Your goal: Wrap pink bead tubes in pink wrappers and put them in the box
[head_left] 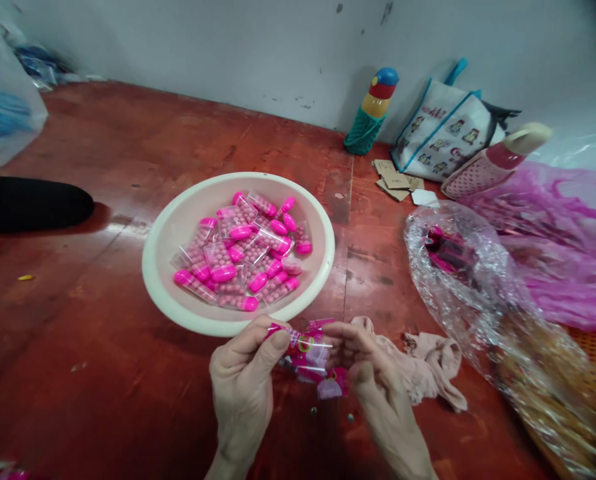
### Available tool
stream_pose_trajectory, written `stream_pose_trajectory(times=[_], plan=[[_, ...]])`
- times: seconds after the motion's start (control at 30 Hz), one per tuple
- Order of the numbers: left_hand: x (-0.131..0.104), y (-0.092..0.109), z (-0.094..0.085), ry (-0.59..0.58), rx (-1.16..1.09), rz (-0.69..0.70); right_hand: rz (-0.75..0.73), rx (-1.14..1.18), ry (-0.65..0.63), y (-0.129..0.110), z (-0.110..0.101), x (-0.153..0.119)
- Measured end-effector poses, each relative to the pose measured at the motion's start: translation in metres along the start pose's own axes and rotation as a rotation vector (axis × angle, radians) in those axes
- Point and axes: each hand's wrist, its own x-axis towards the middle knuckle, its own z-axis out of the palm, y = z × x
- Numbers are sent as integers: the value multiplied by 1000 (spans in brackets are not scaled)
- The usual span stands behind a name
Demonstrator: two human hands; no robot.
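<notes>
Low in the middle of the frame, the left hand and the right hand both pinch a small clear packet with pink print, fingers closed on its two ends. Just above them sits a cream bowl heaped with pink capsules in clear sleeves. A beige cloth lies touching the right hand's side, and a crinkled clear plastic bag spreads along the right of the red floor.

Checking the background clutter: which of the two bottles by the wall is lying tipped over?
The pink-sleeved bottle with the cream cap, leaning against the printed bag. The teal-sleeved bottle stands upright.
</notes>
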Motion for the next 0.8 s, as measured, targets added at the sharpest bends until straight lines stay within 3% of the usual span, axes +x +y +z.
stream_pose_trajectory(times=[0.07, 0.17, 0.3, 0.43, 0.5, 0.6, 0.7, 0.8], plan=[[-1, 0, 0, 14, 44, 19, 47, -12, -3, -2, 5, 1], [-4, 1, 1, 5, 97, 59, 41, -74, 94, -4, 13, 4], [-4, 7, 4, 55, 161, 199, -136, -199, 176, -6, 18, 5], [4, 16, -3, 81, 59, 180, -308, -287, 69, -21, 14, 12], [10, 22, -10, 243, -33, 136, -371, -416, 115, -30, 11, 27], [21, 32, -19, 510, -155, 81, -577, -823, 232, -34, 12, 63], [30, 41, -23, 538, -228, 58, -637, -1086, 75, -19, 23, 99], [37, 46, -25, 502, -259, 68, -652, -1070, -17, 1, 38, 120]])
